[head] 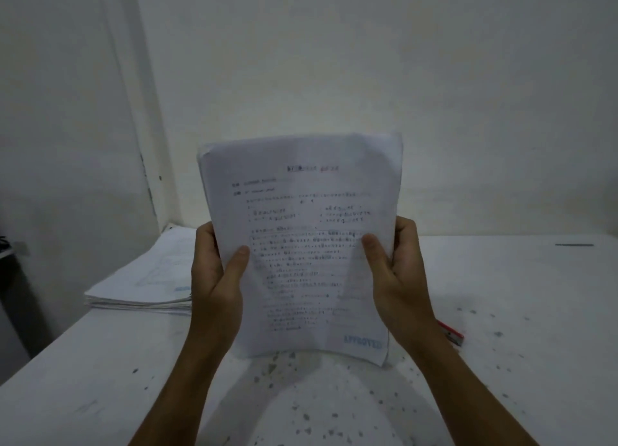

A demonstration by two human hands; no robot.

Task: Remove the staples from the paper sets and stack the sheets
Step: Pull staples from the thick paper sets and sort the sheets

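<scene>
A thick bundle of printed sheets (301, 211) stands upright, its bottom edge on or just above the white table (501, 362). The front page has a blue "APPROVED" stamp at its lower right. My left hand (217, 275) grips the bundle's left edge, thumb on the front page. My right hand (398, 271) grips the right edge the same way. A stack of loose sheets (150, 271) lies flat on the table to the left. A red staple remover (453, 333) lies behind my right wrist, partly hidden.
The table is speckled with small dark flecks near its front. A white wall rises close behind it. A thin dark strip (573, 245) lies at the far right of the table. The table's left edge drops off beside the flat stack.
</scene>
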